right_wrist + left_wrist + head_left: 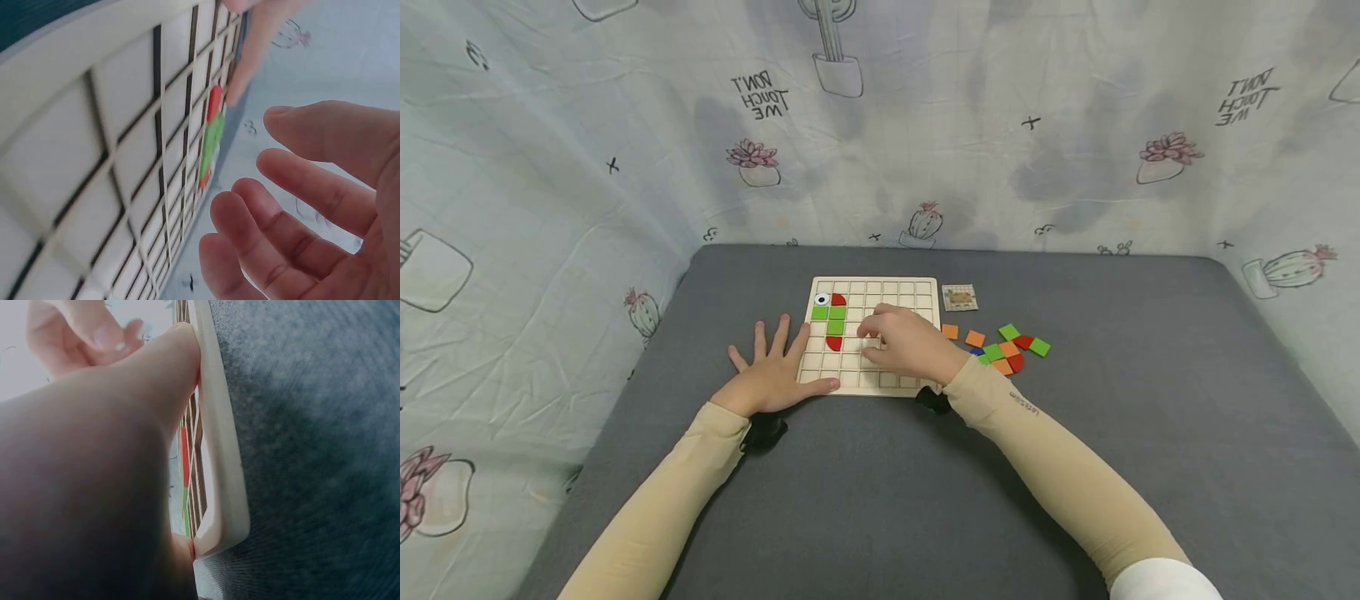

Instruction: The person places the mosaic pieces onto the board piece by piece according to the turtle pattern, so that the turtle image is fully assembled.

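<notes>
A light wooden grid board point(887, 379) lies on the grey table. In its left part sit a white tile with an eye point(822, 299), a red rounded tile point(838, 299), several green tiles point(836, 327) and a lower red rounded tile point(834, 343). My left hand point(767, 379) rests spread at the board's lower left corner, its thumb point(178, 347) over the front edge. Over the board's middle hovers my right hand point(913, 342), fingers loosely bent. Thumb and fingertips stand apart in the right wrist view, with nothing seen between them. The hand hides some squares.
Right of the board lie loose tiles: orange ones point(975, 338), green ones point(1039, 347), red ones point(1016, 362) and a partly hidden blue one point(977, 352). A small picture card point(960, 297) lies by the upper right corner. A printed cloth point(955, 125) hangs behind the table point(865, 483).
</notes>
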Demonstrator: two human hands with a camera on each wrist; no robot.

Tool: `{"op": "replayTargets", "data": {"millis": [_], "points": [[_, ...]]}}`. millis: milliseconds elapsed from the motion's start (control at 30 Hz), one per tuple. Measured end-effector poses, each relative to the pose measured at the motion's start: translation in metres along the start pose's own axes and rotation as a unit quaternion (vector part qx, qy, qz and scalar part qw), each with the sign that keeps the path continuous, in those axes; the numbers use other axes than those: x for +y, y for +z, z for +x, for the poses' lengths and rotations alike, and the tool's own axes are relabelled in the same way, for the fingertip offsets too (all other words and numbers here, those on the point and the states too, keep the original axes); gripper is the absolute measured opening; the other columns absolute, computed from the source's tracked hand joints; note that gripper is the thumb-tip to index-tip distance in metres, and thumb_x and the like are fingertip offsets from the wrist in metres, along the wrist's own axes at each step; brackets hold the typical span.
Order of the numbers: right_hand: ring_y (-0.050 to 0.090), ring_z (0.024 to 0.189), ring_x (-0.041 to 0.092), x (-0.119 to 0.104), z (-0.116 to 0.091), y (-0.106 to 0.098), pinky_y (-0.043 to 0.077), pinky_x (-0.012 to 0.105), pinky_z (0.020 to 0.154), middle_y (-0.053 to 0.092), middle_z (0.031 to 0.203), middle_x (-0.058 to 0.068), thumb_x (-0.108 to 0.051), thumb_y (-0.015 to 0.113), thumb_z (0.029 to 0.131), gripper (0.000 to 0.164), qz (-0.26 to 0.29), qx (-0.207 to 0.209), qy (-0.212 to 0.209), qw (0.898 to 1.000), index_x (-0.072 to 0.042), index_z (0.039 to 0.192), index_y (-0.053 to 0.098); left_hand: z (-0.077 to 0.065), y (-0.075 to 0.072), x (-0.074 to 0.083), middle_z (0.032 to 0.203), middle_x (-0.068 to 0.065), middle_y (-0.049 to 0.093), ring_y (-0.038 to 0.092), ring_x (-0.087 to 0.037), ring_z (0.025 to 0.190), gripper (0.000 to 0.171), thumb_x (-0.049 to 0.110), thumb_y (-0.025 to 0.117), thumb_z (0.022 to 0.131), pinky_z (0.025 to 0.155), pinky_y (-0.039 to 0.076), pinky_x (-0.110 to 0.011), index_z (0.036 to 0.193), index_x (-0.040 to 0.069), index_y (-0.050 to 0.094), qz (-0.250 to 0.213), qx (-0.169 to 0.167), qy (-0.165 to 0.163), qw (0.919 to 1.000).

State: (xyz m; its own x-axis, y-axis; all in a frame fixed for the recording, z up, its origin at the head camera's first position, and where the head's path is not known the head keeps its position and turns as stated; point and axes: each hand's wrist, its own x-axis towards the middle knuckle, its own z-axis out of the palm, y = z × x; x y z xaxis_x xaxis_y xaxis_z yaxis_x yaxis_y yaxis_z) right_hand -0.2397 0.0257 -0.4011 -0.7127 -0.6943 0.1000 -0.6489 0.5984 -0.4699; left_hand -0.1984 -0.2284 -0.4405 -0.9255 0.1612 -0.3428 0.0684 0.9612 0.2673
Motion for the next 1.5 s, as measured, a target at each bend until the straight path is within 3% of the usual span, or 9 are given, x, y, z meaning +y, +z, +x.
{"op": "replayTargets", "data": {"millis": [267, 500, 733, 1033, 1367, 1500], "points": [[0.068, 0.092, 0.023, 0.02, -0.036, -0.022, 0.057, 0.036, 0.081, 0.07, 0.113, 0.012, -0.014, 0.07, 0.097, 0.025, 0.001, 0.018, 0.028, 0.999, -0.003, 0.12, 0.075, -0.002, 0.001, -0.001, 0.174, -0.021, -0.014, -0.021, -0.056, 0.154, 0.118, 0.086, 0.052, 0.087, 0.105, -0.008, -0.09, 0.17, 0.019, 0.001, -0.001, 0.003, 0.0, 1.0], [0.065, 0.083, 0.021, 0.038, -0.062, -0.036, 0.054, 0.035, 0.071, 0.07, 0.108, 0.015, -0.01, 0.076, 0.094, 0.023, -0.02, 0.058, 0.026, 0.998, -0.002, 0.115, 0.076, -0.002, 0.0, 0.0, 0.174, -0.022, -0.013, -0.02, -0.057, 0.154, 0.118, 0.085, 0.053, 0.087, 0.104, -0.008, -0.091, 0.17, 0.018, 0.002, -0.003, 0.006, 0.007, 1.0], [0.067, 0.082, 0.023, 0.05, -0.082, -0.044, 0.052, 0.035, 0.067, 0.069, 0.11, 0.017, -0.01, 0.077, 0.094, 0.028, -0.018, 0.057, 0.053, 0.997, 0.0, 0.12, 0.075, -0.001, 0.0, -0.001, 0.174, -0.022, -0.013, -0.02, -0.057, 0.154, 0.118, 0.086, 0.052, 0.087, 0.104, -0.009, -0.09, 0.17, 0.018, 0.001, -0.005, 0.003, 0.005, 1.0], [0.067, 0.095, 0.028, 0.066, -0.105, -0.052, 0.055, 0.041, 0.074, 0.069, 0.114, 0.014, -0.013, 0.074, 0.097, 0.027, -0.017, 0.054, 0.1, 0.993, -0.003, 0.122, 0.075, -0.001, -0.001, -0.001, 0.174, -0.021, -0.015, -0.021, -0.056, 0.154, 0.118, 0.086, 0.051, 0.088, 0.104, -0.009, -0.09, 0.17, 0.019, 0.0, -0.001, 0.0, 0.006, 1.0], [0.063, 0.088, 0.028, 0.088, -0.125, -0.062, 0.053, 0.041, 0.071, 0.069, 0.113, 0.017, -0.011, 0.074, 0.096, 0.026, -0.029, 0.068, 0.127, 0.989, -0.001, 0.12, 0.075, -0.001, -0.002, -0.001, 0.174, -0.02, -0.016, -0.021, -0.056, 0.154, 0.118, 0.085, 0.052, 0.087, 0.105, -0.009, -0.09, 0.17, 0.02, -0.001, -0.001, -0.001, 0.006, 1.0], [0.063, 0.092, 0.03, 0.098, -0.131, -0.067, 0.053, 0.045, 0.073, 0.068, 0.113, 0.018, -0.011, 0.073, 0.096, 0.025, -0.034, 0.077, 0.147, 0.986, -0.002, 0.12, 0.076, -0.002, -0.002, 0.0, 0.174, -0.02, -0.016, -0.021, -0.056, 0.154, 0.118, 0.085, 0.052, 0.088, 0.105, -0.009, -0.09, 0.17, 0.02, -0.001, 0.0, -0.001, 0.005, 1.0]]}}
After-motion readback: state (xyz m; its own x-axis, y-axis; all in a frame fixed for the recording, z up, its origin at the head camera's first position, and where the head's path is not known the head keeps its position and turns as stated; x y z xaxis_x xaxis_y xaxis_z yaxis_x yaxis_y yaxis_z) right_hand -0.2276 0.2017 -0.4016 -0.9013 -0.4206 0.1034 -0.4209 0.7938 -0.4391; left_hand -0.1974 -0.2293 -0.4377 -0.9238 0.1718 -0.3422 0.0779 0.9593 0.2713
